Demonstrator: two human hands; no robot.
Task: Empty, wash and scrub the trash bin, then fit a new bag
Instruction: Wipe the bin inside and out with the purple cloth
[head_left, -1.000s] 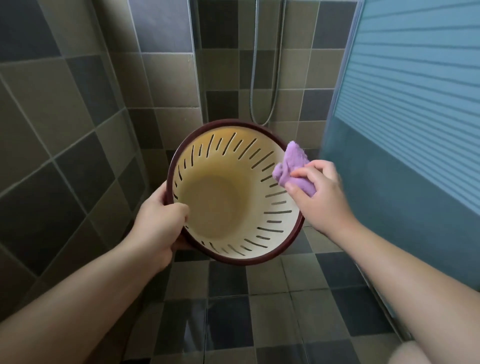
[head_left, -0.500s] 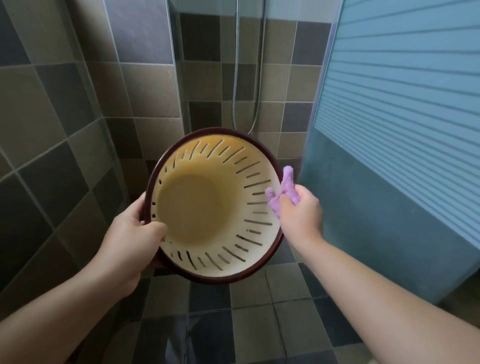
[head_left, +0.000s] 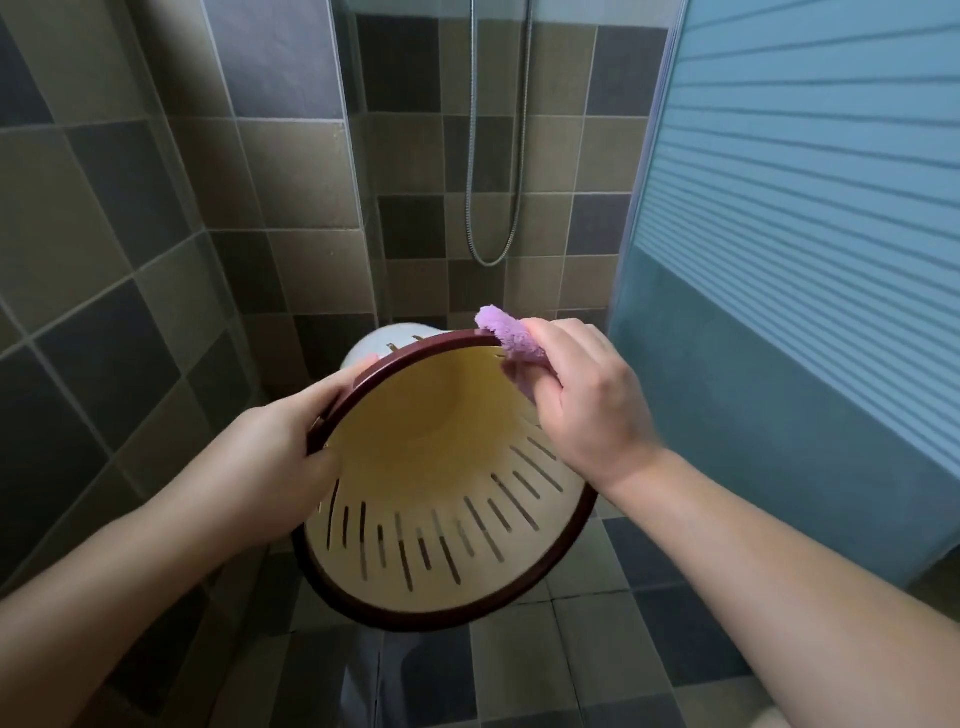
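A cream trash bin (head_left: 441, 499) with slotted walls and a dark red rim is held in the air over the shower floor, tipped with its opening toward me. My left hand (head_left: 283, 447) grips the rim on the left side, thumb inside and fingers behind. My right hand (head_left: 587, 410) pinches a purple cloth (head_left: 506, 335) and presses it over the bin's upper right rim, the cloth folded across the edge. Part of the bin's pale outer wall shows above the rim.
Tiled walls in grey and tan close in on the left and behind. A metal shower hose (head_left: 493, 156) hangs in a loop on the back wall. A blue frosted striped glass door (head_left: 805, 208) stands on the right. The floor below is tiled (head_left: 519, 670).
The bin has tilted so its upper rim leans toward me and its outer wall shows. My right hand moved with the cloth from the right side wall up to the top rim.
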